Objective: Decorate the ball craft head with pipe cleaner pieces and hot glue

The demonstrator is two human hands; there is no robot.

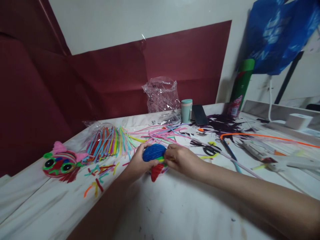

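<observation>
Blue on top, the craft piece (153, 152) is located over the table (195, 206) between the left hand (139, 162), which grasps its left side, and the right hand (178, 158), whose curled fingers pinch its right edge, its blue part being longer from left to right.
</observation>
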